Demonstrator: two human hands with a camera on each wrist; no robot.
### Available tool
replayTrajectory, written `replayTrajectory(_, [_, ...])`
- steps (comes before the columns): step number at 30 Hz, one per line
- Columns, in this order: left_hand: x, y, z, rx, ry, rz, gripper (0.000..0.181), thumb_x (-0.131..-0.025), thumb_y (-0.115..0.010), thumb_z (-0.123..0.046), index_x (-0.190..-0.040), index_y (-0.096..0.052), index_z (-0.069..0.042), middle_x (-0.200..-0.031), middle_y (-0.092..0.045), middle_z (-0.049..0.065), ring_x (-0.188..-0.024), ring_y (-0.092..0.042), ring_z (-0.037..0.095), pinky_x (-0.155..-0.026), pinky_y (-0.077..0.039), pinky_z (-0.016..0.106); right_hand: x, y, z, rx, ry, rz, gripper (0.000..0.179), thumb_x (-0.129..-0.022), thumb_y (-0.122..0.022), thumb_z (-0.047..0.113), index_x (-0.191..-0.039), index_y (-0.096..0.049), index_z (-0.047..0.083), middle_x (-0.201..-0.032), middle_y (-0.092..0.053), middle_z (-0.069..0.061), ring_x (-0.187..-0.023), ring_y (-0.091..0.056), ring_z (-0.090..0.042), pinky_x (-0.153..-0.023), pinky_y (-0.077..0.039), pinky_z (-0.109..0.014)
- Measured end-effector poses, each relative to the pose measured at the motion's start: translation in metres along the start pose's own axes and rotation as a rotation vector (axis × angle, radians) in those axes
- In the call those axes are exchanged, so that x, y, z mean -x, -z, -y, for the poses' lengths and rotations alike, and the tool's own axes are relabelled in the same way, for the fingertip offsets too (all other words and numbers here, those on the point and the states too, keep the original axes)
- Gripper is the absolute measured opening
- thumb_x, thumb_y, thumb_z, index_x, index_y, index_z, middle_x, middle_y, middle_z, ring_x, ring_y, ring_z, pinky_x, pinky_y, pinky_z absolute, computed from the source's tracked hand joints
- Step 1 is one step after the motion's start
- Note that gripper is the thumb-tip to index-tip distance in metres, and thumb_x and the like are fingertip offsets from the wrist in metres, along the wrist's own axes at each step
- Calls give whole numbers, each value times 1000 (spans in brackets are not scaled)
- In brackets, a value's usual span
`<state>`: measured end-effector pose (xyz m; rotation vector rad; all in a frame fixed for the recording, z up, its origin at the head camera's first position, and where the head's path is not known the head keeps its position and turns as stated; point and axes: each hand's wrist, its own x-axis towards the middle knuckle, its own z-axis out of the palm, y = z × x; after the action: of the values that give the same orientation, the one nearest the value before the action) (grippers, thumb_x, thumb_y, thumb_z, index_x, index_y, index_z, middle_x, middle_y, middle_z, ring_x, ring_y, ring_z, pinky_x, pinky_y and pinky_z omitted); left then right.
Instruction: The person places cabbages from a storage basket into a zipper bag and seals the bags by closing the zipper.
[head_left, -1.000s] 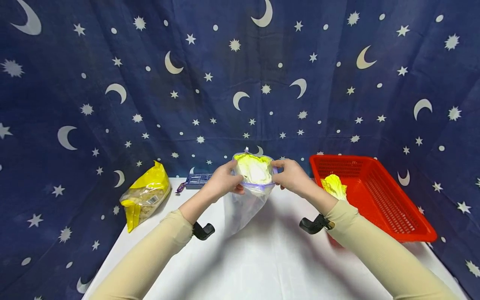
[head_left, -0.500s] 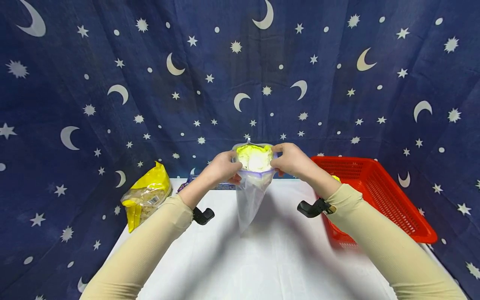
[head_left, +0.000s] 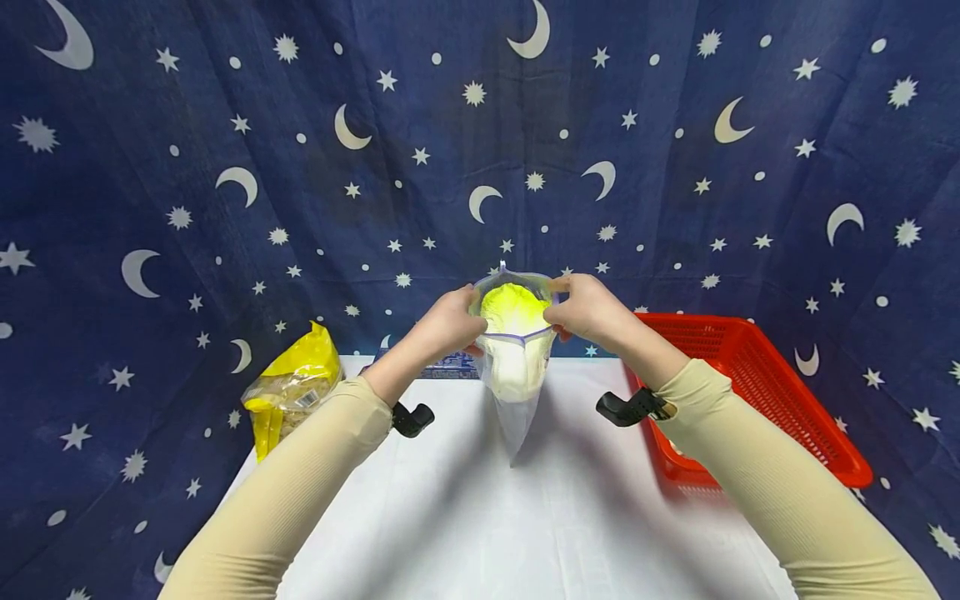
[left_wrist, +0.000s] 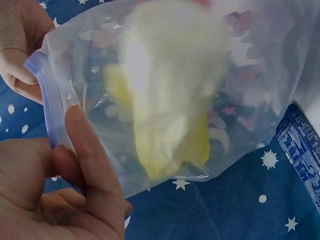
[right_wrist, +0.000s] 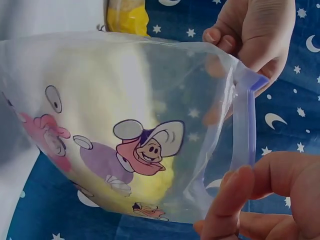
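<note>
A clear zip bag [head_left: 517,410] with a purple zip rim hangs upright above the table, its mouth held apart. Inside sits a yellow and white napa cabbage [head_left: 513,304], blurred through the plastic in the left wrist view. My left hand [head_left: 450,323] pinches the left side of the rim between thumb and fingers. On the opposite side, my right hand [head_left: 587,307] pinches the rim the same way. Cartoon prints [right_wrist: 150,147] show on the bag's wall in the right wrist view.
At the right stands a red plastic basket [head_left: 795,408], partly behind my right forearm. A yellow snack-like bag [head_left: 300,379] lies at the left. Behind my left hand is a blue patterned box [head_left: 453,367]. A starry curtain backs the white table [head_left: 517,533].
Both hands have lifted the zip bag slightly, up and away. The napa cabbage has slid deeper into it, and the bag's lower part has swung right. My right forearm now hides the basket's yellow leaves.
</note>
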<state>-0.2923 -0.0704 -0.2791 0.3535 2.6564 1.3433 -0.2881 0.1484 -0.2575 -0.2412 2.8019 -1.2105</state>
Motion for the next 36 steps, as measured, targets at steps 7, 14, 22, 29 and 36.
replayTrajectory(7, [0,-2,-3,99,3,23,68,-97,-50,0,-160,-25,2,-167,-24,13,-54,-52,17,-73,-64,35,-1,1,-3,-24,5,13,67,-88,-59,2,-151,-41,-9,-127,-62,-24,-65,-63,-19,-65,-59,-30])
replayTrajectory(14, [3,-3,-6,167,9,47,70,-99,-48,-1,-162,-18,-1,-168,-22,14,-49,-41,13,-74,-64,31,-1,1,-4,-42,4,17,68,-86,-59,2,-151,-41,-9,-124,-64,-25,-64,-62,-19,-64,-59,-29])
replayTrajectory(22, [1,-4,0,106,89,88,64,-101,-49,-7,-160,-24,3,-63,-41,4,-47,-40,12,-77,-64,34,-1,-1,-8,-17,-13,78,66,-88,-56,2,-151,-43,-7,-82,-61,-14,-59,-56,-20,-59,-56,-30])
replayTrajectory(29, [-1,-6,8,76,91,126,60,-101,-47,-9,-157,-30,6,-64,-46,4,-59,-50,16,-74,-64,37,-5,-5,-17,20,0,118,61,-93,-53,7,-151,-43,-6,-90,-58,-16,-54,-45,-16,-54,-54,-30])
replayTrajectory(36, [-5,-5,15,25,38,65,49,-99,-46,-4,-146,-48,11,-104,-65,18,-66,-59,18,-68,-64,32,-6,-5,-24,92,28,74,48,-97,-56,9,-144,-55,-5,-110,-68,-20,-56,-53,-18,-55,-55,-31])
